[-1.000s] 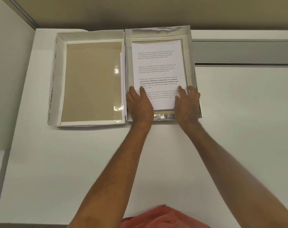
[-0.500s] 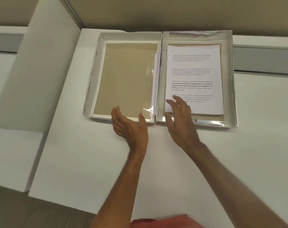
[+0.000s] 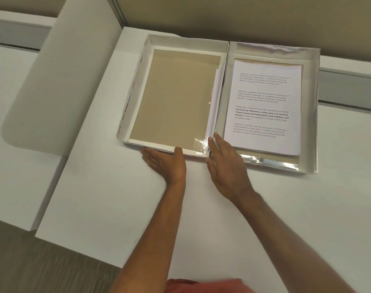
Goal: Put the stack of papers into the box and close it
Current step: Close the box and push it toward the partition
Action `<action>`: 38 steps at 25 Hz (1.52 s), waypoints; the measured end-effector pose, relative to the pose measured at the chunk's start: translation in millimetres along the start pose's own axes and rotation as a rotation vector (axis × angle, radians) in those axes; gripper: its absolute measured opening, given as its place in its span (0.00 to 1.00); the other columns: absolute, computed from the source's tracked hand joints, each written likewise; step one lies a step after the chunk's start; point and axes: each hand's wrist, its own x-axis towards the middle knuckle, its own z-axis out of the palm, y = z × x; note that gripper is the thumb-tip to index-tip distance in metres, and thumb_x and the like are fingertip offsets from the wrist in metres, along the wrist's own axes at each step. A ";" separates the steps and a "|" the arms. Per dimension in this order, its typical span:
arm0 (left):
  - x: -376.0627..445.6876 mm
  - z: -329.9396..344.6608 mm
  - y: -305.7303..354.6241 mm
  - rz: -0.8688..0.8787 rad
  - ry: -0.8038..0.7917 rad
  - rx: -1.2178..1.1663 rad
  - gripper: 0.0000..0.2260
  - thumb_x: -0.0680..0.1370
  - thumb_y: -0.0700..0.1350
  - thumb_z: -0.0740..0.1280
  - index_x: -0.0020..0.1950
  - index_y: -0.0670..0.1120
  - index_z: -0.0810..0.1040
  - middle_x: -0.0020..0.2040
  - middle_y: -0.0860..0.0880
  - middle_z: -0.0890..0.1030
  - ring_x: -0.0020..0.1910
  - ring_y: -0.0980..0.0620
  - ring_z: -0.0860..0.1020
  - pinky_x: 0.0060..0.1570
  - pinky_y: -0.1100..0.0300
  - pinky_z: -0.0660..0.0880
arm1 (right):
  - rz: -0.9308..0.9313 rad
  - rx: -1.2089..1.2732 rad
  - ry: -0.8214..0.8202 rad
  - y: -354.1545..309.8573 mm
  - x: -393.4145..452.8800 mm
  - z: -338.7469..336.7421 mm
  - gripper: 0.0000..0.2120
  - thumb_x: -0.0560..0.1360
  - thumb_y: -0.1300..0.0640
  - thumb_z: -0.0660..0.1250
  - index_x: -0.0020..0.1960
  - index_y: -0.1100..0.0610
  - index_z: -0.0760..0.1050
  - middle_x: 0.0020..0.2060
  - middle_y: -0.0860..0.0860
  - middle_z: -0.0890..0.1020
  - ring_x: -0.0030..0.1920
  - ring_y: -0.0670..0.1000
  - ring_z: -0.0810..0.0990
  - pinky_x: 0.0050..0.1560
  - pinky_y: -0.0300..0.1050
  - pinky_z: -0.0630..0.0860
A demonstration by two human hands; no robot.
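Observation:
A flat box lies open on the white table. Its right half, the silver-lined tray (image 3: pixel 309 115), holds the stack of printed papers (image 3: pixel 265 106), lying flat. Its left half, the lid (image 3: pixel 176 98), lies open with a tan inside and white walls. My left hand (image 3: pixel 165 163) is open, palm up, with its fingers at the lid's near edge. My right hand (image 3: pixel 224 166) is open and rests at the near end of the hinge between lid and tray, fingertips touching the wall there. Neither hand holds anything.
The white table (image 3: pixel 108 187) ends at its left edge close to the lid. A white partition panel (image 3: pixel 59 81) stands to the left, with a lower white surface (image 3: pixel 13 144) beyond it. A grey slot (image 3: pixel 349 89) runs along the back right.
Both hands have come off the papers and moved left. The left hand has gone to the lid's near edge and the right to the hinge. The view has swung left.

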 end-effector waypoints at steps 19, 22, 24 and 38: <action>-71.7 -7.8 34.9 0.710 -0.165 0.016 0.42 0.76 0.41 0.75 0.79 0.58 0.52 0.71 0.49 0.76 0.67 0.51 0.78 0.64 0.52 0.79 | 0.445 0.863 0.104 10.7 -5.8 -52.2 0.16 0.85 0.51 0.62 0.72 0.43 0.74 0.74 0.40 0.72 0.68 0.35 0.74 0.67 0.40 0.75; -81.6 5.8 32.7 0.917 -0.265 0.157 0.39 0.73 0.39 0.76 0.79 0.54 0.62 0.73 0.54 0.75 0.69 0.53 0.74 0.65 0.60 0.75 | 0.604 1.173 0.307 31.1 -6.0 -80.3 0.11 0.85 0.59 0.62 0.57 0.46 0.80 0.54 0.43 0.83 0.57 0.47 0.83 0.57 0.40 0.81; -85.2 17.6 31.2 1.040 -0.307 0.233 0.37 0.71 0.37 0.75 0.78 0.49 0.66 0.75 0.54 0.73 0.71 0.51 0.72 0.69 0.55 0.73 | 0.743 1.383 0.454 57.1 -12.9 -95.7 0.14 0.85 0.64 0.58 0.51 0.50 0.79 0.43 0.45 0.85 0.49 0.51 0.84 0.51 0.43 0.83; -88.5 58.5 20.3 1.385 -0.429 0.756 0.34 0.73 0.43 0.70 0.79 0.54 0.64 0.81 0.55 0.64 0.77 0.45 0.64 0.72 0.47 0.61 | 0.917 1.541 0.606 123.5 -58.2 -129.0 0.17 0.85 0.55 0.62 0.45 0.44 0.87 0.45 0.37 0.86 0.42 0.40 0.84 0.38 0.37 0.82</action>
